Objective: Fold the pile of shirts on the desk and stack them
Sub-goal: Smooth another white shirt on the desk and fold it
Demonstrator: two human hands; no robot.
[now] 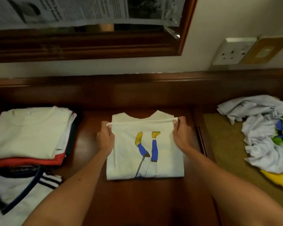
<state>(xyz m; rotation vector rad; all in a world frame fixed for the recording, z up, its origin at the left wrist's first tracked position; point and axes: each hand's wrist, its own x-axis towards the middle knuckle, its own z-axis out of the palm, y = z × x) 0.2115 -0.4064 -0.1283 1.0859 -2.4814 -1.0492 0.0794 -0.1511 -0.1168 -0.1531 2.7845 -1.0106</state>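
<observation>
- Two bare forearms reach forward from the near edge over the brown desk (137,201)
- Left hand (105,137) pinches the left end of a folded-over hem on the white shirt (129,160); fingers curled round the cloth
- Right hand (181,136) pinches the right end of the same hem, so the edge runs taut between the two hands
- Between the hands the white shirt lies flat on the desk, folded to a rectangle; a print of blue legs with yellow shoes (147,149) faces up, and the neckline shows just beyond the held hem
- Left of the left hand, well apart, sits a stack of folded shirts (31,134), pale one on top, red and dark layers under it
- Nearer than that stack lies a white shirt with dark stripes (23,193)
- Right of the right hand, well apart, a crumpled pile of shirts (266,134), pale grey with a bright print, yellow cloth beneath
- Beyond the hands, a wall socket (234,51) and a wooden frame (88,44) on the wall
</observation>
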